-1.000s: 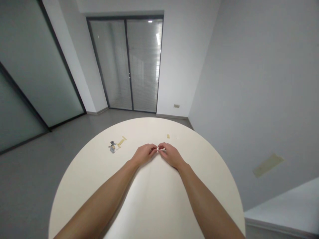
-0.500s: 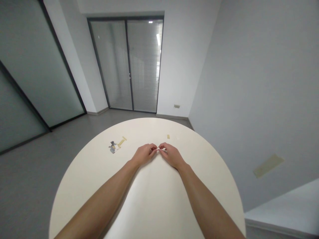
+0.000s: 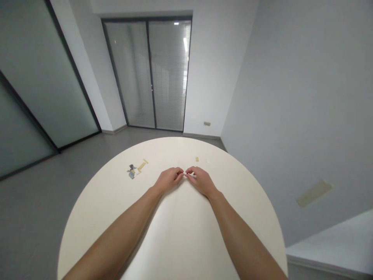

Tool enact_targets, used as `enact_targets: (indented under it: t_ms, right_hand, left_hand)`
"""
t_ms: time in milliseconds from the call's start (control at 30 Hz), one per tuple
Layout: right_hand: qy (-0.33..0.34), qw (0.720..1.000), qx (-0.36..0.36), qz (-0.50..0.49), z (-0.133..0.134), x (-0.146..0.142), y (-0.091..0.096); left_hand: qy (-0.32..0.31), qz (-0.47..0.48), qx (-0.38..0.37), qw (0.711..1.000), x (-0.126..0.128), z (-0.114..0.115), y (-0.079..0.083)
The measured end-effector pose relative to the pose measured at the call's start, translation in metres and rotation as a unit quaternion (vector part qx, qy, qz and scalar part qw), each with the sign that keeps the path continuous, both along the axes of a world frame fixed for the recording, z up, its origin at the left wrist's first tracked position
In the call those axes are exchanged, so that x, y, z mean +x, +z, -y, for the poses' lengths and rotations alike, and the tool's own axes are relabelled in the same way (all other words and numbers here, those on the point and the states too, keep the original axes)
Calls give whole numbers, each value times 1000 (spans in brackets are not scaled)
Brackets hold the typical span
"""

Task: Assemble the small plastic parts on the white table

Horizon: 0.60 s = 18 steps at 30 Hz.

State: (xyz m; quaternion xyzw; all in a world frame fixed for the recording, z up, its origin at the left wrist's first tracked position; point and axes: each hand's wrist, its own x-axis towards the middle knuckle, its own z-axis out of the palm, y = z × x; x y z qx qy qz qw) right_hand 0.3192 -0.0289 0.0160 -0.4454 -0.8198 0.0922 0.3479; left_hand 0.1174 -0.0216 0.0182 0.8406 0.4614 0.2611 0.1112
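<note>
Above the middle of the white round table (image 3: pixel 186 233), my left hand (image 3: pixel 170 179) and my right hand (image 3: pixel 201 181) meet almost fingertip to fingertip. Both are closed in a pinch. Between the fingertips shows a tiny whitish piece (image 3: pixel 185 174), too small to name and mostly covered by the fingers. To the left of my left hand lies a small cluster of grey and dark pieces (image 3: pixel 131 171) with a yellowish tape strip (image 3: pixel 142 166) beside it. Just beyond my right hand is a small yellow piece (image 3: pixel 197 159) on the tabletop.
A faint clear patch (image 3: pixel 208 161) is on the table near the yellow piece. Past the table's far edge stand glass doors with blinds (image 3: pixel 167 77). A grey wall (image 3: pixel 305 97) with a beige rectangular patch (image 3: pixel 314 193) rises on the right. Frosted panels (image 3: pixel 43 77) stand on the left.
The fingertips have shifted very slightly, and less of the whitish piece shows between them. Both arms stay nearly in place.
</note>
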Motion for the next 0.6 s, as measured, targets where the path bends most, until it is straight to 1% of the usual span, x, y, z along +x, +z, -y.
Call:
enact_targets:
  t_ms: [300, 600]
  right_hand:
    - [14, 1000, 15, 1, -1, 1, -1]
    - [38, 999, 23, 4, -1, 2, 0]
  left_hand:
    - [-9, 7, -5, 1000, 0, 2, 2]
    - [-11, 9, 0, 1000, 1, 1, -1]
